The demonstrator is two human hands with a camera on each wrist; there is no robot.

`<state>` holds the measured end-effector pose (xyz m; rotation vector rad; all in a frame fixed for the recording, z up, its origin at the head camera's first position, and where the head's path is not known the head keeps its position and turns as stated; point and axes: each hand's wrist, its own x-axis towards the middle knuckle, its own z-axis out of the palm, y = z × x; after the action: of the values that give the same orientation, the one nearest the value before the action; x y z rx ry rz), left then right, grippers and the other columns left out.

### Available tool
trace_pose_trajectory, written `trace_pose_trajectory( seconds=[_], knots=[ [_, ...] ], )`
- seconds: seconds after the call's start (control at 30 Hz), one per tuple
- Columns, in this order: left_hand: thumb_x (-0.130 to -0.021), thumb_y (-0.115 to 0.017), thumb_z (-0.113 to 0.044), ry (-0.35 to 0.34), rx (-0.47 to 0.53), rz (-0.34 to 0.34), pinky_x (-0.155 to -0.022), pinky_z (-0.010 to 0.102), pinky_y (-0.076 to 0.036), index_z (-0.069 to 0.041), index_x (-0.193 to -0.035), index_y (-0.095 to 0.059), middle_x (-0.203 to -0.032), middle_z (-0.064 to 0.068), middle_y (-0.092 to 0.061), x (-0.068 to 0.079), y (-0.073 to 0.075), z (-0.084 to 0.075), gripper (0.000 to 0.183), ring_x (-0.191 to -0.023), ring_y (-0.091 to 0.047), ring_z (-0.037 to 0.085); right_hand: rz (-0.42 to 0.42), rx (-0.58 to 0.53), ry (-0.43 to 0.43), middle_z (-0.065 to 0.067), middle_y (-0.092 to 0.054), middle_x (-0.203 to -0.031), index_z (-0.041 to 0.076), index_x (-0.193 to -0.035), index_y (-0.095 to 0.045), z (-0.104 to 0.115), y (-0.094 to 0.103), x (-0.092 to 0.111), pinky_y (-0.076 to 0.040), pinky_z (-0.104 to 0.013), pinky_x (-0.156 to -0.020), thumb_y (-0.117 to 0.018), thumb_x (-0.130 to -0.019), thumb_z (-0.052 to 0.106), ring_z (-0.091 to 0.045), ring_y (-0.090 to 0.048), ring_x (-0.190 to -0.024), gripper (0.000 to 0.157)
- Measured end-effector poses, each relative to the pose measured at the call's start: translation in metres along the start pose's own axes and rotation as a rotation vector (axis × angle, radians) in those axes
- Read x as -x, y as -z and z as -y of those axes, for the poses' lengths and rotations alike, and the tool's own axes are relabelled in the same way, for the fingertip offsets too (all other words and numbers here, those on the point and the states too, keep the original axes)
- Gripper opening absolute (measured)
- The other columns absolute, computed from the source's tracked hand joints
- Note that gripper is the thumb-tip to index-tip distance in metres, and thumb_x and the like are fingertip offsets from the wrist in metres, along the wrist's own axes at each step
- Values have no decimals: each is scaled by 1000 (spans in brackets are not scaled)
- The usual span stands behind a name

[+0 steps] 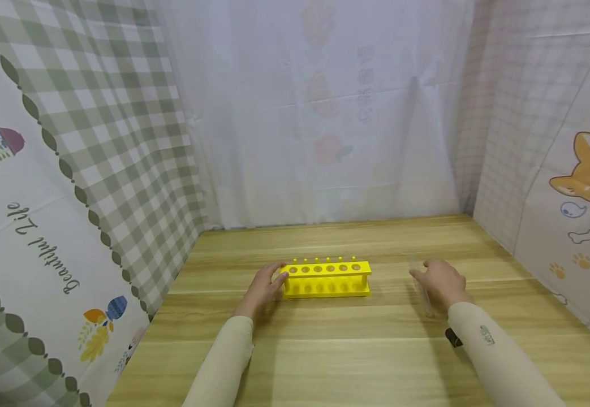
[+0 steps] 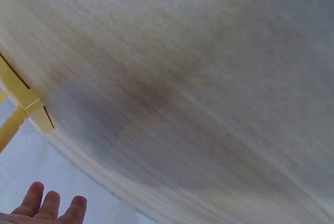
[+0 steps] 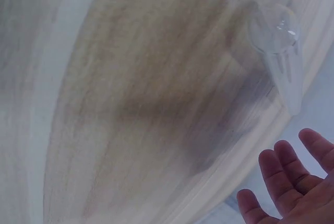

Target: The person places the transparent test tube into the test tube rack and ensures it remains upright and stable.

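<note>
With the left hand [image 1: 266, 284] at the rack [image 1: 327, 275], its grip unclear, the right hand [image 1: 442, 280], fingers parted and empty, should gently pinch the tube [image 3: 286, 65] beside its fingertips.

Cloth-walled booth [image 1: 274, 152], checked curtain [image 1: 121, 85], wood-grain table [image 1: 351, 356]

Wood-grain table [image 1: 335, 356] | yellow rack [image 1: 325, 275], upright | clear tube [image 3: 286, 62], seemingly lying flat

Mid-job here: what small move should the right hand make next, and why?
Probably pinch the clear, slender tube: the right hand is right at it, fingers looking extended, while the left hand is at the left end of the yellow six-hole rack.
</note>
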<state>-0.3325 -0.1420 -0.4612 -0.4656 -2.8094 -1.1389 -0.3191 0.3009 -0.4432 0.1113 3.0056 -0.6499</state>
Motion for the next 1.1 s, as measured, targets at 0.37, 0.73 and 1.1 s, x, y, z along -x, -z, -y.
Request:
trace_pose_trajectory(
  seconds=[0.37,0.73,1.1],
  knots=[
    [-105,-50,-33,-5,-68,-16,-112,59,-27,-8,-141,-52,-145,17,-49,1,1,-1,44,-136,-40,40,5,-1,-48,-38,-46,-136,-13,-136,-46,1,-4,-3,-42,-66,-84,-49,-99,50,-57,-48,-115,72],
    [-105,-50,-34,15,-44,-18,-112,58,-27,-9,-142,-52,-146,16,-48,1,1,1,45,-136,-39,39,15,1,-89,-37,-47,-136,-12,-136,-47,3,-6,-7,-42,-64,-84,-50,-99,47,-55,-51,-112,70],
    [-105,-50,-34,-11,-47,-16,-111,58,-29,-9,-142,-52,-146,17,-48,-1,-1,1,44,-136,-40,39,37,2,-100,-34,-60,-119,-15,-123,-56,4,-6,-6,-46,-58,-77,-54,-98,44,-40,-61,-89,63]
  ],
)
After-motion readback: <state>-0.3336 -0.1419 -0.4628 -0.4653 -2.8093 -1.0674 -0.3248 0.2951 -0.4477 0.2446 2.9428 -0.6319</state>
